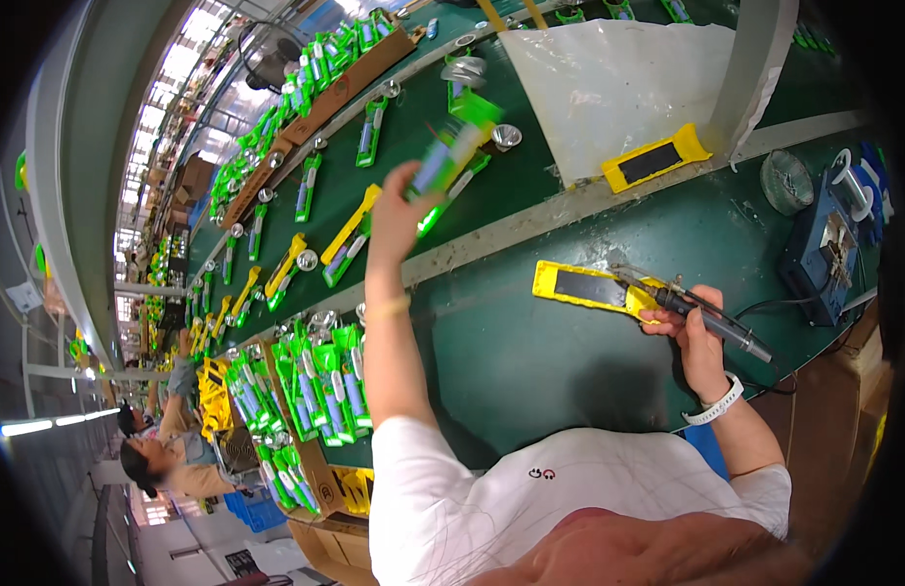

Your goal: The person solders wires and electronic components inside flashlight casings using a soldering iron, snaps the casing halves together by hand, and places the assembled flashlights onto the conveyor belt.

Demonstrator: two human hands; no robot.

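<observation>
1. At far left, we see a co-worker (179, 474) beside heaped yellow parts (214, 396), with a cardboard box (320, 479) of packed green pieces (320, 381) nearer to us
2. Beyond, we find a row of green and yellow units (306, 186) spread along a long green strip (413, 107), several with round silver cups (307, 260) at their ends; a cardboard tray (355, 83) of more green pieces runs behind them
3. Left of centre, the left hand (405, 210), a yellow band (387, 308) at its wrist, reaches over the strip, its fingers gripping a green-and-blue unit (442, 161) that we see blurred, above other pieces lying there
4. At centre right, on the near green surface (511, 342), we see an open yellow casing (584, 285) lying lengthwise, a dark panel inside it
5. Above it, a white sheet (618, 88) hangs over the strip; we note a second yellow casing (657, 161) tilted by its lower right corner
6. The right hand (696, 332), a white band (716, 400) on its wrist, has its fingers closed around a dark pen-shaped tool (731, 334), whose tip we see over the near casing's right half
7. At far right, we see a round clear container (787, 183) beside a blue box (809, 264) and a pale spool (849, 190)
</observation>
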